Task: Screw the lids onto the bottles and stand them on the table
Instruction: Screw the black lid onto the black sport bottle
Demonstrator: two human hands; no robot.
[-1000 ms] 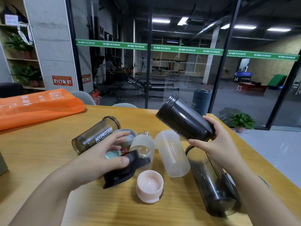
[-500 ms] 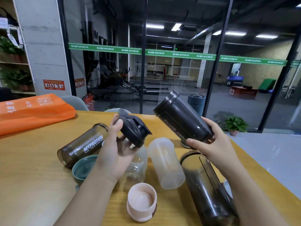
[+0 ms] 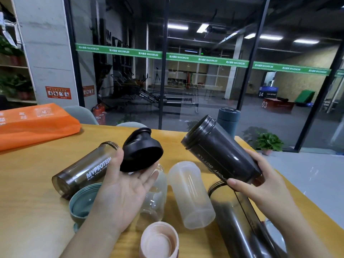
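My left hand (image 3: 121, 190) holds a black lid (image 3: 142, 152) above the table, thumb on its left side and fingers under it, the hollow side turned toward the bottle. My right hand (image 3: 260, 185) grips the base of a black sport bottle (image 3: 217, 151), tilted with its open threaded mouth pointing up and left toward the lid. A gap separates lid and mouth. Lying on the wooden table (image 3: 29, 183) are a smoky MYPROTEIN bottle (image 3: 83, 170), a clear bottle (image 3: 154, 198), a frosted bottle (image 3: 189, 194) and a dark bottle (image 3: 240, 224).
A pink lid (image 3: 158, 241) and a teal lid (image 3: 81, 203) lie open side up near the front. An orange bag (image 3: 35, 123) rests at the back left. The table's right edge runs beside my right forearm. Glass walls stand behind the table.
My left hand picked the black lid up from the table, raised it and turned its hollow side toward the bottle's mouth. The right hand kept the black bottle tilted in the air.
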